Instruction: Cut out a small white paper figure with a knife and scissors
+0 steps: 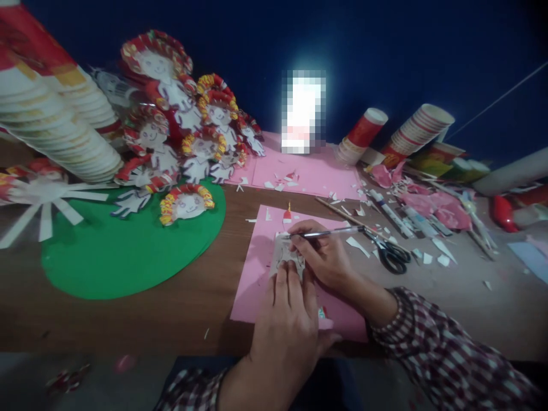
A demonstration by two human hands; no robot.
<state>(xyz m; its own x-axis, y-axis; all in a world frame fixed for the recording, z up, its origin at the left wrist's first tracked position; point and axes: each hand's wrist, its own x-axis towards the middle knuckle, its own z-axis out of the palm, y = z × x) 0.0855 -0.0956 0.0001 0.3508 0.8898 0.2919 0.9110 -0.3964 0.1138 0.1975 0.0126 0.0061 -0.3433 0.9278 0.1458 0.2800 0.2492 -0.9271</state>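
A small pale piece of paper with dark drawn lines lies on a pink sheet. My left hand rests flat over its lower part, fingers stretched out and pressing it down. In my right hand is a pen, pinched between thumb and fingers, its tip at the upper part of the paper. A small red and white cut piece sits just above the paper. Black-handled scissors lie to the right of my right hand. What lies under my left palm is hidden.
Paper figures with red and yellow rims stand at the back left, by a green oval sheet. Stacked paper cups lean at far left; more cups stand back right. Markers and paper scraps lie right. A bright blurred screen stands behind.
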